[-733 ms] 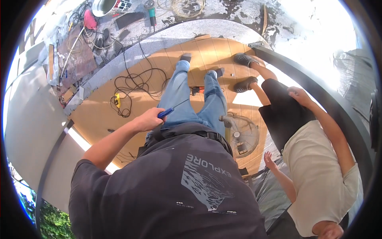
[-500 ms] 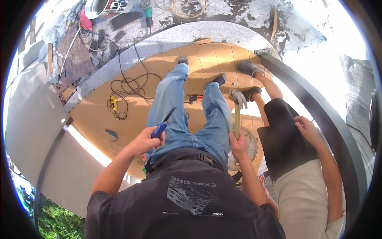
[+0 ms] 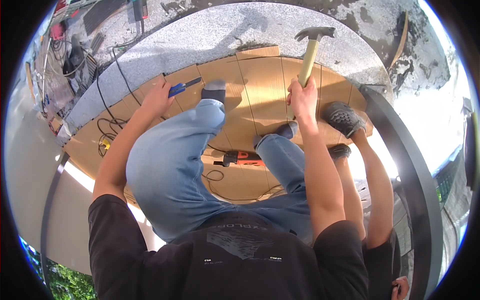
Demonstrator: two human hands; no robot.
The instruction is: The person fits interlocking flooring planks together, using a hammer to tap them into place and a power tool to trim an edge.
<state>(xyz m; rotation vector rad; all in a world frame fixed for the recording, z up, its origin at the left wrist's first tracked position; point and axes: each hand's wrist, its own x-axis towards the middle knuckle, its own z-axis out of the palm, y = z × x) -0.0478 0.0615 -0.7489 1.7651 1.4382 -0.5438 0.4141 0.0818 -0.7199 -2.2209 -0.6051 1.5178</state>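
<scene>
My left hand (image 3: pixel 157 100) is closed around the blue handle of a utility knife (image 3: pixel 177 90), whose flat dark blade points right, close to my left foot. In my right hand (image 3: pixel 303 100) is a claw hammer (image 3: pixel 310 57), gripped by its pale yellow handle. Its dark head reaches out over the grey speckled slab (image 3: pixel 220 30) beyond the wood planks (image 3: pixel 262 80). A short loose piece of wood (image 3: pixel 257 52) lies along the far edge of the planks, between the two tools.
Between my legs lies an orange and black power tool (image 3: pixel 245 158). Black cables (image 3: pixel 107 125) and a yellow plug are at the left. Another person's dark shoe (image 3: pixel 345 119) and bare legs are at my right, beside a dark curved beam (image 3: pixel 407 145). Scattered gear covers the far left.
Both hands have reached forward with their tools, and I am lower, with knees bent. The hammer head has come up over the slab. The other person has shifted at the right.
</scene>
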